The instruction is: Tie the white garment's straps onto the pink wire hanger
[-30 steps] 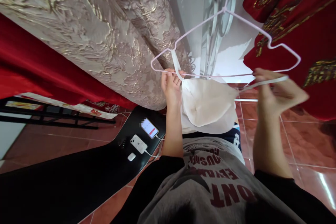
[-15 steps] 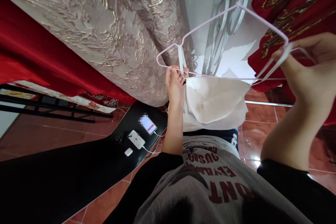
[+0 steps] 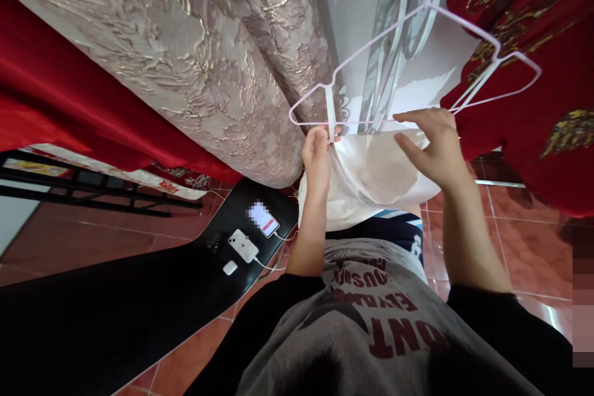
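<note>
A thin pale pink wire hanger hangs in front of me. A white strappy garment hangs from it, one strap looped over each end. My left hand pinches the garment's left strap right under the hanger's bottom bar. My right hand hovers over the garment's top edge near the bar, fingers spread and holding nothing. The right strap rests over the hanger's right shoulder.
A beige and gold brocade curtain hangs at left, with red cloth behind it. Red and gold fabric hangs at right. A black table below left carries two phones on charging cables. The floor is red tile.
My right hand let go of the right strap, which now sits over the hanger's right end, and came down and left to the garment's top edge. The left hand kept its pinch.
</note>
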Demonstrator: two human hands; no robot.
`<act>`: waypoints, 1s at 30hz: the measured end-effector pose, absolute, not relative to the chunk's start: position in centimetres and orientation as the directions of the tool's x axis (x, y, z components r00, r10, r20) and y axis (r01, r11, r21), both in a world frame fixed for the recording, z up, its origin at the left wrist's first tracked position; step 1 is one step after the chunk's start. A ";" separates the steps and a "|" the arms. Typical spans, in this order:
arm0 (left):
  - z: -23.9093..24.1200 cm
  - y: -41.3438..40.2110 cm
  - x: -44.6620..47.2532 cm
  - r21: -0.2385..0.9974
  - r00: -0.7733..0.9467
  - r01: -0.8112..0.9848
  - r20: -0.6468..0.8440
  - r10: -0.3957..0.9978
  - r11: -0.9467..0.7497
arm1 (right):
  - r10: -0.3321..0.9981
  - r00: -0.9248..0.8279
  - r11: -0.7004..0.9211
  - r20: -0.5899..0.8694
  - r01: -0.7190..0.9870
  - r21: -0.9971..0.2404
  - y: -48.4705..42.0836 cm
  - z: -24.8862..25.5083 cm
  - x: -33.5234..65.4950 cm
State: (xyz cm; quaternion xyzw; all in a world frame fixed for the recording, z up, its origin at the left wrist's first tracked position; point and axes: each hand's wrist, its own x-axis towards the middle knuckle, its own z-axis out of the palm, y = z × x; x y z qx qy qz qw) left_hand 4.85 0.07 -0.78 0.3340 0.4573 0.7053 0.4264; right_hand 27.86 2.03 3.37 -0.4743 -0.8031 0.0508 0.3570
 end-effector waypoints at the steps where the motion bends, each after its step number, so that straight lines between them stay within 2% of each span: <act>1: -0.9 -0.2 4.8 0.939 -0.443 -0.241 0.119 0.888 -0.246 | 0.802 -0.271 0.532 0.533 0.730 -0.429 2.0 3.3 28.1; 5: 0.7 -1.9 4.8 0.910 -0.473 -0.107 0.308 0.825 -0.401 | 0.808 -0.293 0.547 0.512 0.696 -0.464 0.8 4.3 28.9; 7: 2.7 -2.5 4.5 0.871 -0.413 -0.162 0.367 0.833 -0.464 | 0.808 -0.332 0.565 0.486 0.668 -0.484 0.2 5.1 28.8; 10: 5.5 -2.2 3.5 0.752 -0.379 -0.361 0.422 0.824 -0.551 | 0.808 -0.364 0.580 0.464 0.633 -0.513 -0.4 5.7 28.1; 12: 6.1 -1.4 2.7 0.664 -0.463 -0.407 0.442 0.768 -0.627 | 0.809 -0.354 0.577 0.469 0.629 -0.521 -0.6 5.5 27.7; 14: 5.6 -0.4 1.9 0.657 -0.578 -0.348 0.412 0.705 -0.669 | 0.809 -0.322 0.568 0.491 0.641 -0.516 -0.7 5.1 27.7; 16: 4.3 0.2 1.5 0.724 -0.651 -0.311 0.309 0.693 -0.615 | 0.808 -0.288 0.558 0.514 0.653 -0.511 -0.8 4.6 27.9; 18: 2.8 0.4 1.7 0.798 -0.650 -0.344 0.178 0.739 -0.495 | 0.807 -0.272 0.556 0.525 0.649 -0.518 -1.1 4.3 27.8; 20: 1.6 0.2 2.5 0.842 -0.556 -0.403 0.086 0.827 -0.358 | 0.802 -0.281 0.569 0.528 0.631 -0.528 -1.4 4.0 27.3; 23: 1.0 -0.4 4.2 0.853 -0.395 -0.456 0.062 0.917 -0.254 | 0.781 -0.310 0.604 0.543 0.599 -0.526 -1.7 3.3 26.2; 25: 1.0 -0.6 5.0 0.835 -0.384 -0.471 0.098 0.918 -0.286 | 0.755 -0.204 0.605 0.623 0.585 -0.541 -1.5 2.4 25.8; 27: 1.2 -0.6 5.4 0.823 -0.419 -0.465 0.121 0.900 -0.327 | 0.644 0.101 0.588 0.758 0.567 -0.576 -0.9 1.0 26.2; 29: 1.4 -0.3 5.3 0.829 -0.448 -0.447 0.117 0.886 -0.335 | 0.504 0.400 0.571 0.765 0.510 -0.643 -0.1 -0.5 27.1; 30: 1.4 -0.1 5.2 0.832 -0.456 -0.441 0.114 0.882 -0.336 | 0.498 0.479 0.560 0.722 0.459 -0.690 0.2 -1.2 27.6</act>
